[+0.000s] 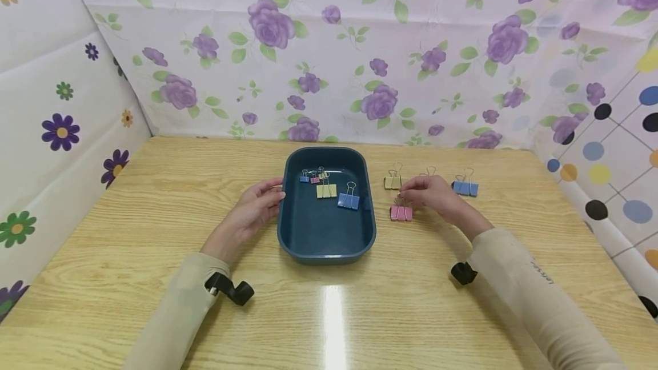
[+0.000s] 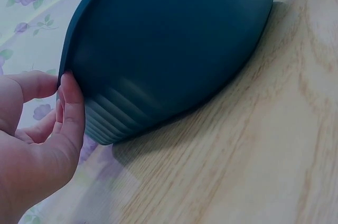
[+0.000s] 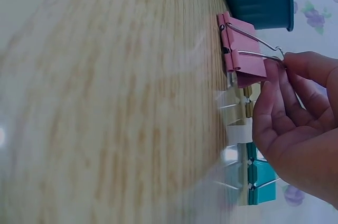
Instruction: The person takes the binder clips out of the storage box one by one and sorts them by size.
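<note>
Item: pink binder clip (image 3: 240, 49), on the table (image 1: 128, 233) under my right hand (image 1: 429, 193), fingertips (image 3: 285, 68) pinching its wire handles. My left hand (image 1: 252, 210): relaxed fingers against teal tray (image 1: 324, 244) rim.

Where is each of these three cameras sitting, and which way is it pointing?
Head: worn on the head, looking forward and down at the table, tray and clips; both hands and sleeves show.
Left wrist: on the left wrist, low, facing the tray's outer wall; the left hand touches its rim.
Right wrist: on the right wrist, tipped sideways, facing the pink clip; the right hand pinches its wire handle.
Shared: the tray shows in all three; the pink clip in head and right wrist.
</note>
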The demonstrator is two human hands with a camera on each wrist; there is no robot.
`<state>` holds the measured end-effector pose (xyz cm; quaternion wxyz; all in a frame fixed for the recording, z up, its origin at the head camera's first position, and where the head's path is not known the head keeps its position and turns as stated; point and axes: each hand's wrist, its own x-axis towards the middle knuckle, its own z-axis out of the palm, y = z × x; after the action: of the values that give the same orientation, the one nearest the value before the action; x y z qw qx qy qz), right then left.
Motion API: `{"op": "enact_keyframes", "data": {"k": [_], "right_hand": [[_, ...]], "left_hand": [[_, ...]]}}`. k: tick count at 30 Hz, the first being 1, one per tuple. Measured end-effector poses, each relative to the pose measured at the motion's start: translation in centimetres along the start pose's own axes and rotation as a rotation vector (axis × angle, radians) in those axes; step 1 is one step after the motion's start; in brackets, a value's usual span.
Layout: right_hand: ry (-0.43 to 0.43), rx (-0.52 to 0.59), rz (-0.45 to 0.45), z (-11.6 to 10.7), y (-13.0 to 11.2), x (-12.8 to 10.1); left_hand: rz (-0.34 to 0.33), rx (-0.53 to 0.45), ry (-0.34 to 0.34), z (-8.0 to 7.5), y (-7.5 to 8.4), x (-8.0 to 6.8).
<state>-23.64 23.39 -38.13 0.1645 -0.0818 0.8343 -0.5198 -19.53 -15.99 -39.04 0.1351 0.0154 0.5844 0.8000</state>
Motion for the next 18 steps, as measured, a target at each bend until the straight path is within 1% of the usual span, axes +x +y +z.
{"op": "enact_keyframes", "data": {"k": [3, 7, 13, 18], "right_hand": [[-0.008, 0.011, -0.002, -0.1, 0.0, 0.0], [0.002, 0.013, 0.004, -0.3, -0.3, 0.0], [0.037, -0.032, -0.003, -0.7, -1.0, 0.0], [0.065, -0.035, -0.021, -1.1, -1.9, 0.1]], "left_hand": [[0.004, -0.001, -0.007, 0.0, -0.1, 0.0], [-0.001, -0.004, 0.003, 0.0, -0.1, 0.0], [-0.005, -0.003, 0.010, 0.1, 0.0, 0.0], [0.001, -0.010, 0.002, 0.0, -0.1, 0.1]]}}
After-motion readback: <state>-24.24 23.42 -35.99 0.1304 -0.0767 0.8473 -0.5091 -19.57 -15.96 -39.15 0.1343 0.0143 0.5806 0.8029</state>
